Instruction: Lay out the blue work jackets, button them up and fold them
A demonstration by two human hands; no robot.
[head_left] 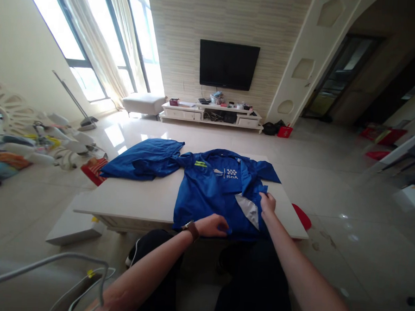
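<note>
A blue jacket (206, 188) lies spread on a white table (146, 198), its collar pointing away from me. White lettering, a yellow-green stripe mark and a grey-white panel show on it. My right hand (267, 204) is closed on the jacket's front edge at the right, lifting that flap a little. At the near hem, my left hand (213, 225), with a watch (190, 229) on its wrist, has its fingers curled and pinches the blue cloth. Farther left, another blue garment (144, 158) lies in a loose heap over the table's far left part.
Beyond the table stands a low white TV cabinet (182, 113) with small items on it, under a wall-mounted television (229, 64). A white box (73, 222) sits on the floor at the table's left. A red object (301, 217) shows past the right edge. Toys and cloths clutter the far left.
</note>
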